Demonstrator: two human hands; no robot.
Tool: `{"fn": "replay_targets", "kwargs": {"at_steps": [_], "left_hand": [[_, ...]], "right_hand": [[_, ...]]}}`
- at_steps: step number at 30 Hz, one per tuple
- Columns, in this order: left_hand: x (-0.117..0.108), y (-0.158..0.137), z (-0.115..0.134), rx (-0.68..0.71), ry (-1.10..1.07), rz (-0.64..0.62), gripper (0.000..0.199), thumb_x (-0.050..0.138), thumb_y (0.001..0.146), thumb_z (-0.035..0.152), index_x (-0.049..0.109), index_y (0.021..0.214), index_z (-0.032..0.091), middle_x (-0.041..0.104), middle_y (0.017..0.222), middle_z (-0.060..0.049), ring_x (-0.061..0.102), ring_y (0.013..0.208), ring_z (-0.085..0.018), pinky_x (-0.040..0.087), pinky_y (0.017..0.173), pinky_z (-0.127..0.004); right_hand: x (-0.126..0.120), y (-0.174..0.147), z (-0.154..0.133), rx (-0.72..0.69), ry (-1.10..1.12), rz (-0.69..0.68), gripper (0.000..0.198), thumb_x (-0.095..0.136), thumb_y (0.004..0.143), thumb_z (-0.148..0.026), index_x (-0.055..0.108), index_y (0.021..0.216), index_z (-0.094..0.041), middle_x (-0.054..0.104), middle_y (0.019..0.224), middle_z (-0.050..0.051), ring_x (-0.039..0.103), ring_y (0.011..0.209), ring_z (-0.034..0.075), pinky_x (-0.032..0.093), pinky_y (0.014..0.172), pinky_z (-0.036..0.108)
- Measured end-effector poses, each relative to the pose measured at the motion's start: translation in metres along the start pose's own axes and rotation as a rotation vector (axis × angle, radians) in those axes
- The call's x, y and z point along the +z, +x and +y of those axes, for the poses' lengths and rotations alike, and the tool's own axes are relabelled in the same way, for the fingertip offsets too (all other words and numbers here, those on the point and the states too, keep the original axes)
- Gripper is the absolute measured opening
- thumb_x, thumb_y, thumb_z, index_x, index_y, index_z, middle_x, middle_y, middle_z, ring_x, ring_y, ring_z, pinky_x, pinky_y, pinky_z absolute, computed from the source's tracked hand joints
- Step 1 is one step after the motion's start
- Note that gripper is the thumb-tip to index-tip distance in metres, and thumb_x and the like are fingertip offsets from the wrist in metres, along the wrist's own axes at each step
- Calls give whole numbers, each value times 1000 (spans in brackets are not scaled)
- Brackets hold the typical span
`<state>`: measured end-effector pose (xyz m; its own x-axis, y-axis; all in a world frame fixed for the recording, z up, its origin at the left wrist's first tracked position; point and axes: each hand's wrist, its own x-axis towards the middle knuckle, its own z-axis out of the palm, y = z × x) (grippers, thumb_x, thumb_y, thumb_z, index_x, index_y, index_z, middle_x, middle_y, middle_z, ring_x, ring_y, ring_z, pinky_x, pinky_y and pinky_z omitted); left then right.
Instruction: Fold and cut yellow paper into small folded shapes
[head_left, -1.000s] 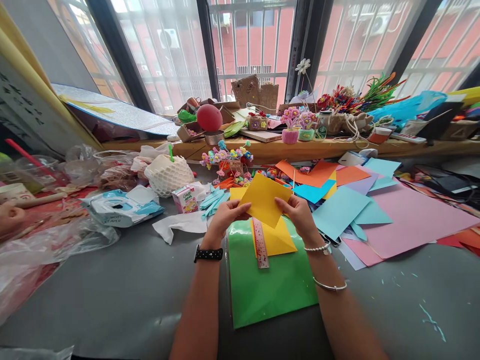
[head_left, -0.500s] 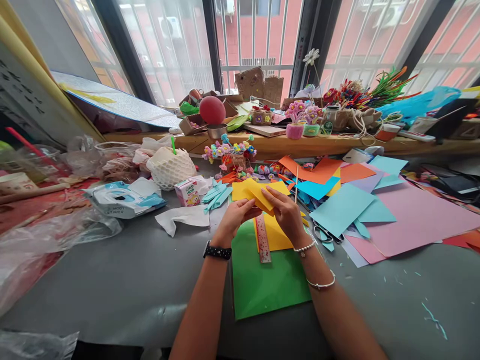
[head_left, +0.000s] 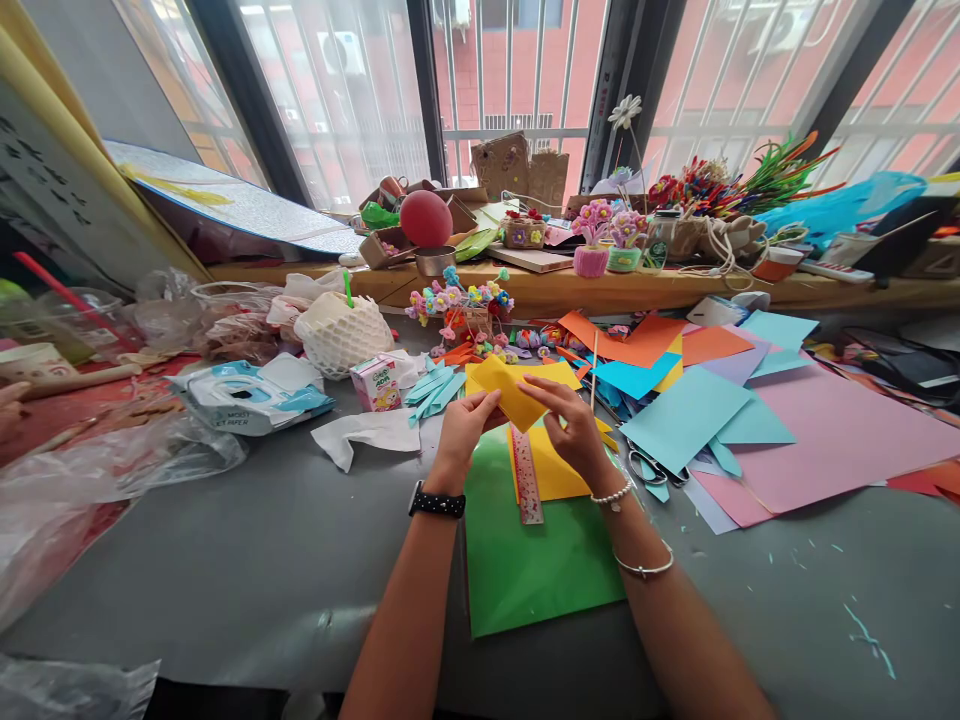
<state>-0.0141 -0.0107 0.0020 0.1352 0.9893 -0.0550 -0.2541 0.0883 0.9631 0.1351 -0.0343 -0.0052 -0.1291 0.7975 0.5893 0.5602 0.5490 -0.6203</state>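
Observation:
My left hand (head_left: 466, 428) pinches a small folded piece of yellow paper (head_left: 514, 400) between thumb and fingers, holding it up above the table. At the paper's right edge, my right hand (head_left: 571, 425) has its fingertips on the sheet, with the thumb lower down. Beneath both hands lies a green sheet (head_left: 544, 575). On that rest a flat yellow sheet (head_left: 561, 470) and a patterned clear ruler (head_left: 527, 480). Scissors (head_left: 652, 468) lie to the right, partly covered by light blue paper (head_left: 686, 415).
Pink paper (head_left: 847, 430) and orange paper (head_left: 630, 340) spread over the right side. Left are a wet-wipe pack (head_left: 251, 395), a small box (head_left: 376, 384) and a net-wrapped coconut (head_left: 343, 335). Pipe-cleaner flowers (head_left: 461, 300) stand behind. Another person's hand (head_left: 11, 408) shows at the left edge.
The yellow paper has turned and its folded layers now lie closer together. My right fingers have shifted on its edge. Another person's hand has appeared at the far left.

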Motion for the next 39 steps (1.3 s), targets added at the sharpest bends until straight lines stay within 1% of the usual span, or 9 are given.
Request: {"fn": "replay_targets", "kwargs": {"at_steps": [2,4,7,9,12,23,32,36,39], "left_hand": [[1,0,-1,-8,40,-30,29,65,60,34,64,76,9,67,72,-5,63,71,-18,49,74,-31],[3,-2,-1,-33,97,-142,30,65,60,34,65,76,9,67,71,-5,63,70,-18,49,74,-32],[6,-4,-2,-73,174,-321,30,64,60,35,66,77,10,67,71,-5,63,68,-18,49,73,-33],[7,-6,-2,-82,197,-361,30,64,59,36,66,77,12,67,71,-3,63,67,-18,49,73,-33],[7,-6,-2,-85,200,-365,30,65,59,36,66,76,12,67,71,-3,63,66,-18,49,73,-33],[7,-6,-3,-103,185,-356,31,66,57,37,66,74,11,67,69,-4,62,63,-16,50,71,-32],[6,-6,-4,-104,196,-364,31,64,61,36,65,79,10,67,74,-6,63,66,-17,49,73,-33],[6,-5,-4,-81,201,-347,29,64,62,34,64,79,11,67,71,-5,63,65,-17,50,70,-30],[6,-4,-4,-97,204,-342,31,65,60,35,64,78,10,67,69,-4,63,64,-16,51,68,-30]], "right_hand": [[-2,1,2,107,197,120,42,33,75,-12,54,109,-24,55,111,4,53,95,17,41,85,36],[-4,2,6,244,366,190,33,36,78,-23,57,103,-19,60,102,6,57,85,17,45,76,33],[-4,4,10,406,496,168,31,50,72,-38,62,86,-14,64,83,7,58,76,17,47,66,29],[-4,4,11,466,542,147,32,57,66,-42,64,78,-13,64,76,6,58,71,17,46,63,28],[-3,5,12,534,603,154,33,61,60,-44,64,74,-14,65,74,5,57,68,16,45,62,27],[-2,5,11,586,629,205,32,65,55,-43,65,68,-13,64,69,4,56,63,14,43,58,26],[-1,5,12,589,693,208,30,65,56,-41,64,69,-14,63,68,3,54,62,13,43,57,25],[-1,4,12,588,709,206,29,66,56,-40,63,67,-13,62,66,3,53,61,12,43,57,25],[-1,4,12,587,700,214,28,66,56,-39,63,66,-13,61,65,2,52,60,11,42,57,24]]}}
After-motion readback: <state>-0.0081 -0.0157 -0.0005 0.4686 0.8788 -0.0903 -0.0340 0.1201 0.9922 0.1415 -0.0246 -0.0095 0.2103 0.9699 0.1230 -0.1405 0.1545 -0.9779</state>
